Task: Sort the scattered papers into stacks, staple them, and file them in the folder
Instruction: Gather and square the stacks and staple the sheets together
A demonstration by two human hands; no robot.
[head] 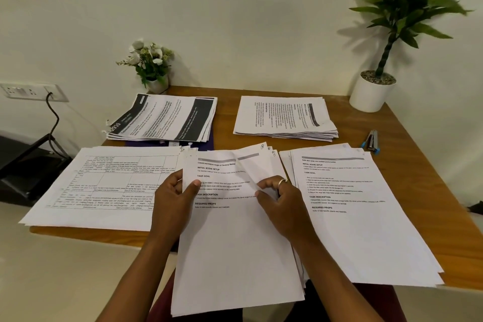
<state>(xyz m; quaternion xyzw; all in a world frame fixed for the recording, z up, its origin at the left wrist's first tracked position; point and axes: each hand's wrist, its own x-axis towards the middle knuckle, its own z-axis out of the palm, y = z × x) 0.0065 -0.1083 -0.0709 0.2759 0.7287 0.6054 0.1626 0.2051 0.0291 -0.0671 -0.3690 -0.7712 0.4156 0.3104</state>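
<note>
Papers (235,238) at six o'clock, left grip (173,201) holding them, right grip (281,204) pinching the top sheet (257,167): mid-sort, and next its heading needs reading to place it.

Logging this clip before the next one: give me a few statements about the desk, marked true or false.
1. The left hand and right hand both hold the middle stack. True.
2. The stapler is in the right hand. False: it lies on the table, untouched.
3. A purple folder lies under the far-left stack. True.
4. The ring is on the left hand. False: it is on the right hand.
</note>
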